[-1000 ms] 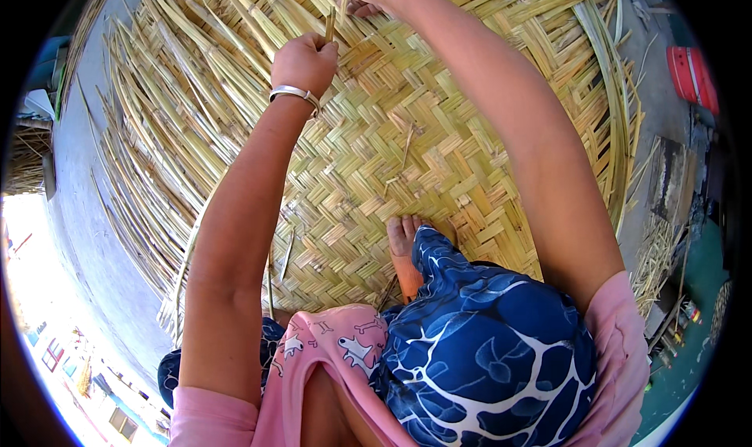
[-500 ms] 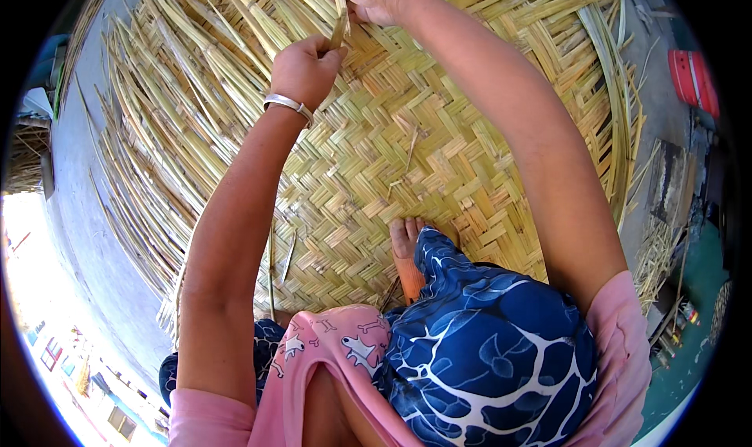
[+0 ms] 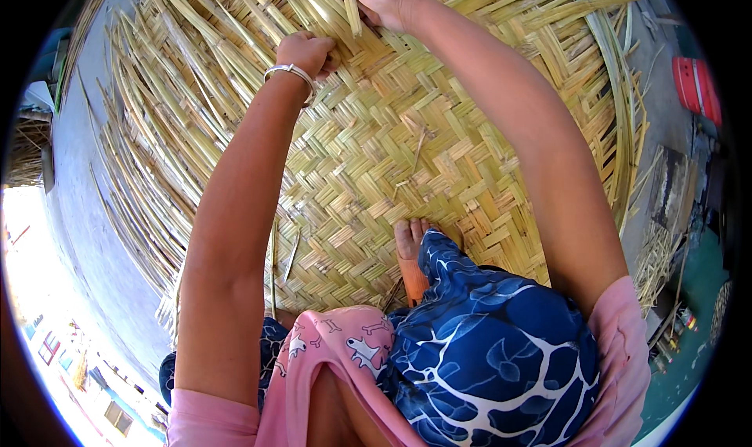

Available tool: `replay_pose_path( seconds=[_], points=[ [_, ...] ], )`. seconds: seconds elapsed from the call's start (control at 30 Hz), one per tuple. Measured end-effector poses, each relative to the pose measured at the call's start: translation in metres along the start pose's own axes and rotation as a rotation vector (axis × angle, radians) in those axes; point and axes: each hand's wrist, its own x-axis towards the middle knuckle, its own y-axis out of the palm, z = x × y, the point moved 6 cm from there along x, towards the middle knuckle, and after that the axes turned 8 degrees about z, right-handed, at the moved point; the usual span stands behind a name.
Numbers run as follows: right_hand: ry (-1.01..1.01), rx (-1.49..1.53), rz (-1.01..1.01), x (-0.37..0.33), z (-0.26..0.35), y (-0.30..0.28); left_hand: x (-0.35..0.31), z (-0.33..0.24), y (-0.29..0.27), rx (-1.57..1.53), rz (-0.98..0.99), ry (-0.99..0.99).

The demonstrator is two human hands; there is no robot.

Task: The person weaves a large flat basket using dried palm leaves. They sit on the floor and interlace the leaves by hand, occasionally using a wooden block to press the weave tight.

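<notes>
A woven mat [image 3: 439, 149] of split cane strips in a diagonal pattern lies beneath me. At its far edge my right hand [image 3: 377, 4] is closed on a cane strip [image 3: 352, 14], whose short end sticks out toward me. Just left of and nearer than that end, my left hand [image 3: 305, 54], with a silver bangle [image 3: 291, 71] at the wrist, rests low over the weave. Its fingers curl down against the mat, and what they grip, if anything, is hidden.
Long loose cane ends [image 3: 168, 133] fan out along the mat's left side, over the grey floor [image 3: 102, 243]. My bare foot [image 3: 411, 239] is on the mat. A red object [image 3: 695, 90] is at the far right, above a bundle of dry straw [image 3: 656, 263].
My left hand has let go of the strip's end and dropped to the weave beside it. The right hand still holds the strip, which now tilts toward me.
</notes>
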Motion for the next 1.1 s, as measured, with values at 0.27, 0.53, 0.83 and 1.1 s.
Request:
replay_pose_path(
  seconds=[0.27, 0.53, 0.83, 1.1],
  points=[
    [-0.203, -0.090, -0.004, -0.012, 0.008, 0.004, -0.003, -0.013, 0.014, 0.440, 0.098, 0.249],
    [-0.311, -0.531, -0.036, -0.019, 0.016, 0.015, -0.001, -0.011, 0.018, 0.658, 0.199, 0.197],
    [-0.779, -1.065, -0.033, -0.013, 0.025, 0.014, 0.006, 0.004, 0.019, 0.477, 0.180, 0.205],
    [-0.505, -1.049, 0.013, -0.034, 0.036, 0.007, -0.003, 0.005, 0.022, 0.346, 0.092, 0.276]
  ],
)
